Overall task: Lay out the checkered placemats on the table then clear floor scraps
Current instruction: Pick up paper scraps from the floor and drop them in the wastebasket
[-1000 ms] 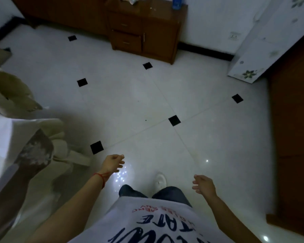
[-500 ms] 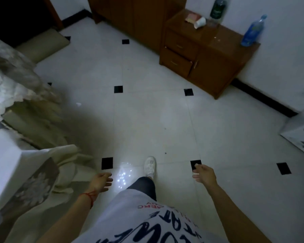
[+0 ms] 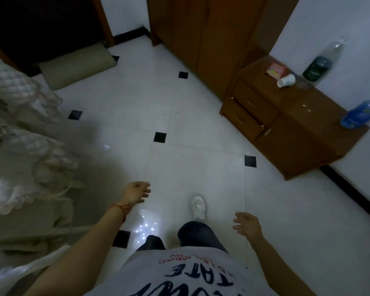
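Note:
I am standing on a white tiled floor with small black diamond insets. A small white scrap lies on the floor ahead and to the left, near the edge of the bedding. My left hand hangs open over the floor with a red string on its wrist and holds nothing. Lower right, my right hand is open too, fingers loosely spread and empty. No checkered placemats and no table show in the head view.
A bed with pale quilted covers fills the left side. A wooden cabinet at right carries bottles and a tipped cup; a wardrobe stands behind it. A cushion lies by the dark doorway. My white shoe steps forward.
The view has swung left and I have walked forward: the cabinet moved to the right, the doorway and cushion came into view. Both hands stay empty, swinging at my sides.

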`<state>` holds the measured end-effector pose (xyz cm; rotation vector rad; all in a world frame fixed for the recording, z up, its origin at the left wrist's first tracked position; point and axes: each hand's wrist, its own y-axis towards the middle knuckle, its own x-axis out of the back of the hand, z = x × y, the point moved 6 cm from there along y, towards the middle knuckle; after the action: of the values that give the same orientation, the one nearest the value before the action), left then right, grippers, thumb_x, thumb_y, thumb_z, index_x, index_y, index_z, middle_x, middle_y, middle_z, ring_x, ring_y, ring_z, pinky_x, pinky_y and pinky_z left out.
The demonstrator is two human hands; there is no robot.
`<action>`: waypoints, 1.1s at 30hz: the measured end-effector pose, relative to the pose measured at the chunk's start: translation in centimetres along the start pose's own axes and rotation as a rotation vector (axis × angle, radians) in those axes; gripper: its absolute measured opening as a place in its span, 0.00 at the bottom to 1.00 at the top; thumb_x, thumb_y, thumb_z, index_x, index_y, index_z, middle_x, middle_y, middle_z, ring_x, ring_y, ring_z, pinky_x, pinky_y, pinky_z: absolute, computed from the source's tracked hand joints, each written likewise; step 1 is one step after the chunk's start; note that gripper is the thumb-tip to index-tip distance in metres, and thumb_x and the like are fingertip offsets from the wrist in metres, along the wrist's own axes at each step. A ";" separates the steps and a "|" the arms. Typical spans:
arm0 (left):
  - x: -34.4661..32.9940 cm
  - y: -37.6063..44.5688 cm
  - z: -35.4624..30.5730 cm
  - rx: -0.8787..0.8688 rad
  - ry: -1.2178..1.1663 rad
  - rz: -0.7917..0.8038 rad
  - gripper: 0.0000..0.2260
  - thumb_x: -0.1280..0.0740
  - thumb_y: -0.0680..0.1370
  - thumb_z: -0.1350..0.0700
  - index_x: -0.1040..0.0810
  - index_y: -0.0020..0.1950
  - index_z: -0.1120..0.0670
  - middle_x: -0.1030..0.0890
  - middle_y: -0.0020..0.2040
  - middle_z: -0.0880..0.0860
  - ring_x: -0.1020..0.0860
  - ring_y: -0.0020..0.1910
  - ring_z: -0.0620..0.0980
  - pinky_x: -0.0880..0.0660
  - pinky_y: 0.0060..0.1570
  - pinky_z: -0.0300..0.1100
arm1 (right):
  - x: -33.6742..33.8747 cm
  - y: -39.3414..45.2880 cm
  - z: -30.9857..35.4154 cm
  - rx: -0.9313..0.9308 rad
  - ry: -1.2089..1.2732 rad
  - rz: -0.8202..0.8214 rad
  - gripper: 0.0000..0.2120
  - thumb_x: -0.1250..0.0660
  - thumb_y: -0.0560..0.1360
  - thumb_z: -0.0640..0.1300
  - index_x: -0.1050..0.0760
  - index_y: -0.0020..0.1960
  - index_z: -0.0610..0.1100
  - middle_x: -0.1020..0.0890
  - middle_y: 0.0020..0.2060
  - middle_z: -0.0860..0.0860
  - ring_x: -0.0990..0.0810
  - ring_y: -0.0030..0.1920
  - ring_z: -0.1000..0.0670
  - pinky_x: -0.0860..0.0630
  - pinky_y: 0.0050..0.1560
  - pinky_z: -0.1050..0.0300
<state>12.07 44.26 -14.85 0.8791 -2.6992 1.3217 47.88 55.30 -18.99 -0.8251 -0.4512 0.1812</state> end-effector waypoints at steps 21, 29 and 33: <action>6.7 12.2 -4.3 0.403 -0.575 -0.452 0.14 0.45 0.81 0.58 0.28 0.60 0.64 0.25 0.51 0.60 0.26 0.49 0.58 0.28 0.48 0.46 | -26.9 21.7 41.1 0.299 -0.675 0.483 0.13 0.39 0.78 0.42 0.26 0.57 0.34 0.22 0.46 0.42 0.24 0.35 0.50 0.27 0.36 0.60; 16.8 21.5 -10.3 0.437 -0.678 -0.542 0.09 0.42 0.80 0.58 0.25 0.52 0.61 0.24 0.48 0.60 0.26 0.39 0.53 0.29 0.41 0.43 | -39.9 23.4 49.4 0.299 -0.791 0.575 0.11 0.39 0.78 0.42 0.25 0.54 0.36 0.22 0.38 0.46 0.24 0.34 0.48 0.27 0.37 0.58; 22.2 25.8 -14.4 0.377 -0.683 -0.570 0.11 0.41 0.79 0.57 0.24 0.54 0.62 0.23 0.48 0.60 0.26 0.36 0.50 0.29 0.37 0.40 | -44.6 24.3 53.6 0.326 -0.878 0.601 0.10 0.39 0.78 0.42 0.25 0.55 0.38 0.22 0.41 0.45 0.23 0.36 0.47 0.27 0.37 0.59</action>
<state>-22.48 56.70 -18.79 2.2827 -2.2367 1.5961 -15.79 92.75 -19.48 -0.5025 -0.9525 1.1721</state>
